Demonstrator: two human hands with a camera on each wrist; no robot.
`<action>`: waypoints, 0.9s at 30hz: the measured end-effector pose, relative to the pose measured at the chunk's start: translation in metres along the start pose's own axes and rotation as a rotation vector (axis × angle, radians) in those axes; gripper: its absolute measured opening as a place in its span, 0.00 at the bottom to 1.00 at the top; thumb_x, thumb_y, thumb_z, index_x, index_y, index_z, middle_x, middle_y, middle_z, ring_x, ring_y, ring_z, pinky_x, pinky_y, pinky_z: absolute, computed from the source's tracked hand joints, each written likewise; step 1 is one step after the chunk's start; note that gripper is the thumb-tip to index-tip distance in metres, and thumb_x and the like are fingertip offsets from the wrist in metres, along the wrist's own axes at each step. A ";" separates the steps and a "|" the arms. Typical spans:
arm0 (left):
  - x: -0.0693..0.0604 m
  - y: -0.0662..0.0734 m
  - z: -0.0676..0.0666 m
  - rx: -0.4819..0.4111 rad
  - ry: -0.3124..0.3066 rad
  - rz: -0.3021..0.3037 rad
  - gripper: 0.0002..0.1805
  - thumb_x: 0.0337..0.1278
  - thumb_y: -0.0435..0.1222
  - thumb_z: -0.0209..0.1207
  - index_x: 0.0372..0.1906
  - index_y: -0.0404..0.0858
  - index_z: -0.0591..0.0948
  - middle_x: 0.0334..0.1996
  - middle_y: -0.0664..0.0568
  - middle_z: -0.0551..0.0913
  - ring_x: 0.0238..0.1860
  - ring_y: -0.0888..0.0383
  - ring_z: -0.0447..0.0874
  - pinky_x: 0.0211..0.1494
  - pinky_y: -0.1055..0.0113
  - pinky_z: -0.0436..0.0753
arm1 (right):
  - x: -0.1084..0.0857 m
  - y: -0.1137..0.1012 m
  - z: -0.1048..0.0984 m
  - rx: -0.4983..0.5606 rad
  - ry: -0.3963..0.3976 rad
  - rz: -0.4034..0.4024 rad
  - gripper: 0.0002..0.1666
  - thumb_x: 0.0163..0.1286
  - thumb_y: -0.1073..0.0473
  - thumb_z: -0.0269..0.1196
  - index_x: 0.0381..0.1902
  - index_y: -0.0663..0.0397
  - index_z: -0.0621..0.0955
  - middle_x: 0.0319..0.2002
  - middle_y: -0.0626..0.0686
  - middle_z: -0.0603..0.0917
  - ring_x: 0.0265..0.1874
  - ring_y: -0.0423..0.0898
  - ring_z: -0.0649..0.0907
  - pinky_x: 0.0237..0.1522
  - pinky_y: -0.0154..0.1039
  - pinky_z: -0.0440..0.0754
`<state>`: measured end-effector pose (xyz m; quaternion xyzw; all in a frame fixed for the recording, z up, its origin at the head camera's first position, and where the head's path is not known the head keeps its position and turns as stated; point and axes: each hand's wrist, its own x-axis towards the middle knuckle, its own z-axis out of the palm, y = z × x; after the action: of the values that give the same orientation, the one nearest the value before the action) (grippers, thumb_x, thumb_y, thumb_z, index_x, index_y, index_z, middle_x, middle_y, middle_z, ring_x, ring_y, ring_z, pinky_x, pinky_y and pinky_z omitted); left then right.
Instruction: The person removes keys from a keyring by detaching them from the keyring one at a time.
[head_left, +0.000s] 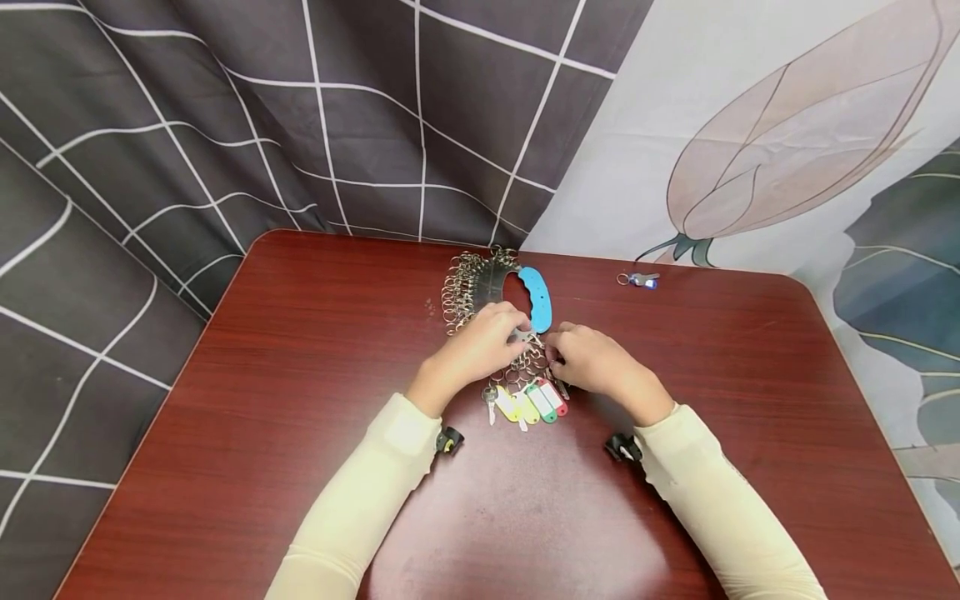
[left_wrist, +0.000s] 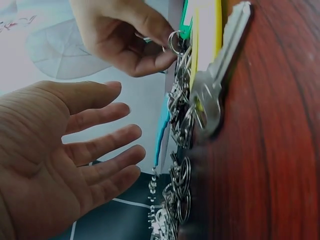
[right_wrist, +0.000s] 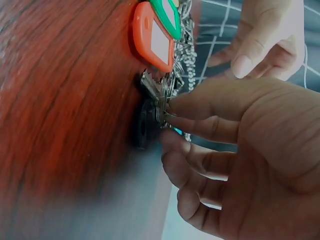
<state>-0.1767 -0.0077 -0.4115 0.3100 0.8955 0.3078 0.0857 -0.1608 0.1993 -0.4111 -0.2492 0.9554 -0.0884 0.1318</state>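
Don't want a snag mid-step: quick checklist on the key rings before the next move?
1. Left hand free: ok, fingers open, holding nothing.
2. Right hand hold secure: cannot tell; it seems to pinch a metal ring, but the contact is partly hidden.
3. Blue handle unobstructed: ok, neither hand grips it.
4. Rings spaced apart: not ok, crowded and overlapping.
5. Green tag and red tag separated: not ok, bunched together.
6. Blue-tagged key with the rest: not ok, lies apart near the table's far edge.
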 end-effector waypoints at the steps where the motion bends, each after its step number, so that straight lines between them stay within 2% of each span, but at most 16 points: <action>1: 0.001 0.001 0.000 0.000 -0.009 0.000 0.14 0.68 0.36 0.64 0.52 0.34 0.85 0.52 0.44 0.84 0.56 0.48 0.80 0.65 0.56 0.78 | 0.000 0.001 0.000 0.011 0.011 -0.006 0.05 0.65 0.65 0.65 0.29 0.51 0.81 0.33 0.52 0.78 0.32 0.47 0.77 0.35 0.45 0.79; 4: 0.003 0.003 0.003 0.032 -0.042 -0.011 0.14 0.68 0.36 0.65 0.54 0.34 0.85 0.52 0.44 0.83 0.57 0.47 0.79 0.66 0.56 0.77 | 0.001 0.004 0.000 0.059 0.028 -0.012 0.07 0.67 0.66 0.63 0.29 0.50 0.82 0.32 0.51 0.79 0.31 0.46 0.78 0.37 0.44 0.79; 9: 0.006 0.005 0.010 0.141 -0.091 -0.051 0.17 0.65 0.37 0.67 0.57 0.38 0.84 0.50 0.46 0.79 0.55 0.47 0.75 0.65 0.57 0.75 | 0.003 0.008 -0.001 0.133 0.050 -0.010 0.09 0.69 0.67 0.61 0.29 0.50 0.82 0.27 0.47 0.81 0.29 0.44 0.78 0.37 0.43 0.78; 16: 0.011 0.008 0.021 0.178 -0.108 -0.048 0.12 0.62 0.38 0.70 0.48 0.40 0.84 0.46 0.47 0.76 0.49 0.49 0.73 0.59 0.58 0.75 | 0.004 0.011 -0.001 0.187 0.112 -0.022 0.08 0.72 0.66 0.60 0.32 0.52 0.80 0.25 0.47 0.79 0.26 0.44 0.76 0.35 0.41 0.77; 21: 0.015 0.006 0.026 0.199 -0.085 -0.050 0.10 0.62 0.38 0.70 0.43 0.41 0.82 0.44 0.48 0.75 0.48 0.50 0.75 0.56 0.59 0.76 | 0.005 0.013 0.000 0.212 0.137 -0.034 0.07 0.74 0.65 0.60 0.34 0.53 0.79 0.26 0.48 0.78 0.27 0.45 0.76 0.36 0.41 0.76; 27: 0.019 0.004 0.026 0.198 -0.027 0.002 0.04 0.62 0.34 0.69 0.38 0.41 0.84 0.41 0.48 0.77 0.46 0.48 0.78 0.54 0.58 0.78 | 0.005 0.014 -0.003 0.264 0.136 -0.006 0.05 0.76 0.65 0.58 0.37 0.54 0.79 0.26 0.48 0.78 0.28 0.45 0.76 0.37 0.41 0.76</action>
<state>-0.1809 0.0198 -0.4288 0.3219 0.9199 0.2136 0.0663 -0.1723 0.2092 -0.4124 -0.2261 0.9414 -0.2303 0.0983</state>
